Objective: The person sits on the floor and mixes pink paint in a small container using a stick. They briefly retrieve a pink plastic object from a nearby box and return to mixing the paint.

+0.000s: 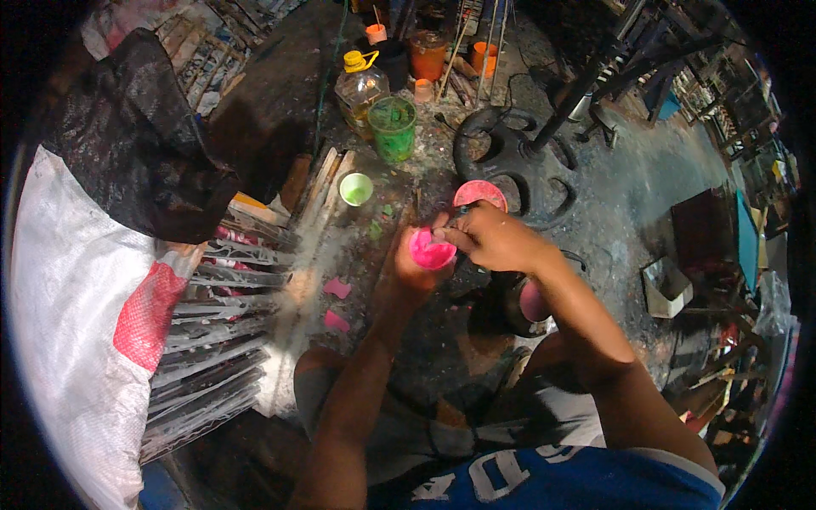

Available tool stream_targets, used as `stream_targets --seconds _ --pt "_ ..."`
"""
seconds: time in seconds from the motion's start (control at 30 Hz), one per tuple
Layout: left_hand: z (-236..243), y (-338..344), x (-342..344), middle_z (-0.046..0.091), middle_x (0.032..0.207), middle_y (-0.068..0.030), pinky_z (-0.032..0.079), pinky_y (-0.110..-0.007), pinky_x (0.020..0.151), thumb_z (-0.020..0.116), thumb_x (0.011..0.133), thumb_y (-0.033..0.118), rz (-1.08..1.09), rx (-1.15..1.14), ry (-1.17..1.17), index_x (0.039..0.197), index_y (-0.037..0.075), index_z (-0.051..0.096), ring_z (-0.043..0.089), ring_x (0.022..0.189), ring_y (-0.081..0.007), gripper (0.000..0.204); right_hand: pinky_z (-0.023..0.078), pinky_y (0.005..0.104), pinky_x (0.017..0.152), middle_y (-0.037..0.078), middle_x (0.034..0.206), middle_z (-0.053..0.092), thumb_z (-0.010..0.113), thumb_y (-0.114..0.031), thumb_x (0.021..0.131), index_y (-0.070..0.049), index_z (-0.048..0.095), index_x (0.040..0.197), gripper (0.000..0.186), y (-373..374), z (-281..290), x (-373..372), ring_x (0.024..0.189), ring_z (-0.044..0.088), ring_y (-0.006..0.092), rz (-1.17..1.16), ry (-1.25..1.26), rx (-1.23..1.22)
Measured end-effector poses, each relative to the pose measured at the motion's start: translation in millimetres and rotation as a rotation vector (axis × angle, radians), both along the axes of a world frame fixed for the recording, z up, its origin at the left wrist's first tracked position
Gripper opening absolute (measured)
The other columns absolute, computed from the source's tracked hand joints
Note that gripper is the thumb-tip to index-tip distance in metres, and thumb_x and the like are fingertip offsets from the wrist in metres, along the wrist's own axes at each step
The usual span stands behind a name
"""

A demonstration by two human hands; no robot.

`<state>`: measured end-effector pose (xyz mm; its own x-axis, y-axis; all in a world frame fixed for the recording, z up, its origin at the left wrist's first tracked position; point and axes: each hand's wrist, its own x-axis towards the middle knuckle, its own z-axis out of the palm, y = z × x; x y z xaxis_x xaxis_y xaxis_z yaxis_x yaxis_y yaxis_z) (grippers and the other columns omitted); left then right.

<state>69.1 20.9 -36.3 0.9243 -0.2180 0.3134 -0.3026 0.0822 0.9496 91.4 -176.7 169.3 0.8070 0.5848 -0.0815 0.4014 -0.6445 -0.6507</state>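
Observation:
In front of me my left hand (pixel 406 274) is wrapped round a small cup (pixel 434 256) lined with bright pink, wet-looking material. My right hand (pixel 500 240) is closed at the cup's rim, gripping a thin dark tool (pixel 460 210) whose kind I cannot make out; its lower end is hidden by the fingers. Just beyond the right hand sits a round container of pinkish-red material (pixel 482 192), partly covered by that hand. A pale cup with green inside (pixel 356 189) stands to the left, beyond my left hand.
A green translucent tub (pixel 393 129) and a yellow-capped jug (pixel 360 85) stand at the back, near orange pots (pixel 484 58). Right of them is a dark ringed metal base (pixel 531 157) with a pole. Pink scraps (pixel 337 287) lie left; coated sticks (pixel 225 314) and white sacking (pixel 76 340) fill the far left.

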Motion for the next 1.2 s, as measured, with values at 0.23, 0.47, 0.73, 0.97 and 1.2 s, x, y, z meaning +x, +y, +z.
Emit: stream_targets --seconds 0.23,0.47,0.73,0.97,1.2 --pt "-19.5 2.1 7.1 0.068 0.121 -0.0106 0.062 -0.039 0.083 0.085 0.083 -0.004 0.013 0.121 -0.096 0.135 0.005 0.054 0.071 0.099 -0.0236 0.061 0.053 0.0565 0.083 0.027 0.094 0.07 0.067 -0.022 0.104 0.002 0.071 0.098 0.025 7.5 -7.2 -3.0 0.092 0.067 0.0499 -0.031 -0.318 0.051" --pt "-18.0 3.5 6.5 0.069 0.119 -0.0127 0.061 -0.041 0.082 0.079 0.09 0.004 0.014 -0.094 0.131 0.137 0.004 0.054 0.072 0.095 -0.0256 0.053 0.052 0.0551 0.084 0.026 0.098 0.071 0.066 -0.018 0.103 0.002 0.073 0.102 0.021 -2.3 -8.2 2.2 0.095 0.068 0.0478 0.051 -0.08 0.004" --pt "-4.6 1.7 5.0 0.069 0.118 -0.0119 0.062 -0.041 0.081 0.063 0.103 0.021 -0.005 -0.027 0.12 0.136 0.006 0.054 0.071 0.096 -0.0267 0.037 0.053 0.0575 0.08 0.03 0.095 0.071 0.066 -0.017 0.102 0.003 0.071 0.1 0.022 3.8 -2.8 -3.8 0.09 0.069 0.0513 0.083 -0.19 0.071" --pt "-6.4 1.5 8.2 0.068 0.12 -0.0107 0.062 -0.041 0.084 0.056 0.11 0.035 -0.039 -0.01 0.146 0.135 0.008 0.055 0.07 0.1 -0.0279 0.036 0.052 0.0542 0.083 0.025 0.092 0.072 0.066 -0.026 0.107 0.001 0.076 0.097 0.03 4.3 -2.5 -2.5 0.092 0.068 0.0462 -0.026 -0.255 0.149" --pt "-4.7 0.6 1.6 0.069 0.124 -0.0118 0.059 -0.041 0.093 0.076 0.095 0.021 -0.051 -0.077 0.208 0.134 0.005 0.057 0.07 0.108 -0.0267 0.046 0.052 0.0533 0.087 0.022 0.093 0.072 0.065 -0.02 0.106 -0.003 0.077 0.105 0.021 4.7 -4.3 -3.9 0.096 0.068 0.046 0.067 -0.07 0.008"
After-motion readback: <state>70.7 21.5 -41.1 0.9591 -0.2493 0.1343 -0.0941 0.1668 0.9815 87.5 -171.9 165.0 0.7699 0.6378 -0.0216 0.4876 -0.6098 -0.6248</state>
